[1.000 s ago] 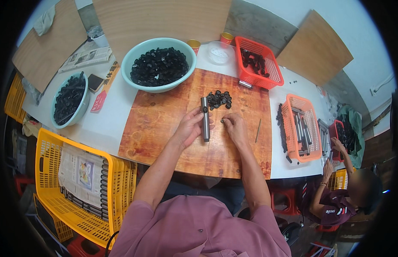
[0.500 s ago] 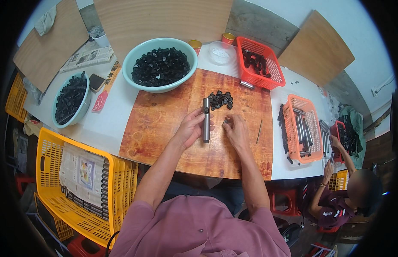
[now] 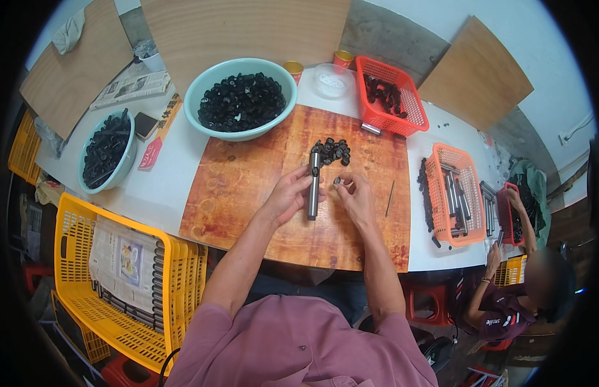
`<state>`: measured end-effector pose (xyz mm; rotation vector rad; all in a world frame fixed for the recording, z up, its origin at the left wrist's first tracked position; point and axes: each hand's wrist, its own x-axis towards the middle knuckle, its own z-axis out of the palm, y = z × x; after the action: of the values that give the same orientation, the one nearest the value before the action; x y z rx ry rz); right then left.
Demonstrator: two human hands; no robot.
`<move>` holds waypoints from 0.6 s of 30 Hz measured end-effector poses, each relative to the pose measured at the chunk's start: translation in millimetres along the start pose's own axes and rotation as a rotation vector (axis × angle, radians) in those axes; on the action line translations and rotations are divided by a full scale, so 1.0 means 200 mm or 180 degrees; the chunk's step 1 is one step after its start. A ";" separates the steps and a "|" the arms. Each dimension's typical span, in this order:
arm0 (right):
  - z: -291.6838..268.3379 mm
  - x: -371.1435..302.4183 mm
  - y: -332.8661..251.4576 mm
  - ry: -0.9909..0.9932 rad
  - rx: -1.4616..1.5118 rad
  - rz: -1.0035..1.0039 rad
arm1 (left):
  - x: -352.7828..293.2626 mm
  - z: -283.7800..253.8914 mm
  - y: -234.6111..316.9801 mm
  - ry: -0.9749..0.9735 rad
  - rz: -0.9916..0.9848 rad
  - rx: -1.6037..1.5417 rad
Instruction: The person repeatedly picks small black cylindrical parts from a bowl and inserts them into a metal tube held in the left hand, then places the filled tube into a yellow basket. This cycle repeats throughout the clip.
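Observation:
My left hand (image 3: 290, 196) is closed round a grey metal tube (image 3: 312, 205) with a dark opening near its far end, held upright in the picture over the wooden board (image 3: 248, 187). Just right of it, my right hand (image 3: 358, 198) pinches a small dark piece (image 3: 338, 181) between thumb and fingertips. The piece is apart from the tube, and its exact kind is too small to tell. Beyond both hands lies a little heap of small black parts (image 3: 340, 152), partly behind the tube's far end. To the right of my right hand rests a thin pointed rod (image 3: 390, 198).
Pale green basins of black parts stand far left (image 3: 189, 106) and left (image 3: 128, 155). A red basket (image 3: 412, 106) sits at the back. An orange basket (image 3: 477, 193) holds metal tubes; a co-worker's hand (image 3: 493, 261) is beyond it. A yellow crate (image 3: 131, 222) stands left.
The tube in my left hand has shifted slightly nearer and to the right. My right fingers have turned, showing the small piece more. The co-worker's far hand has moved up to the red basket.

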<state>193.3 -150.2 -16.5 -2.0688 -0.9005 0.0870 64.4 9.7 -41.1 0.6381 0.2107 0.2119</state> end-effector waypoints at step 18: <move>0.03 0.01 -0.16 0.0326 0.0118 -0.1025 | 0.00 -0.02 -0.02 -0.0293 -0.0046 0.0242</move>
<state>173.5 -133.0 3.7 -1.8513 -1.1458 -0.1716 64.5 8.1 -47.2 0.7199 0.1351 0.1607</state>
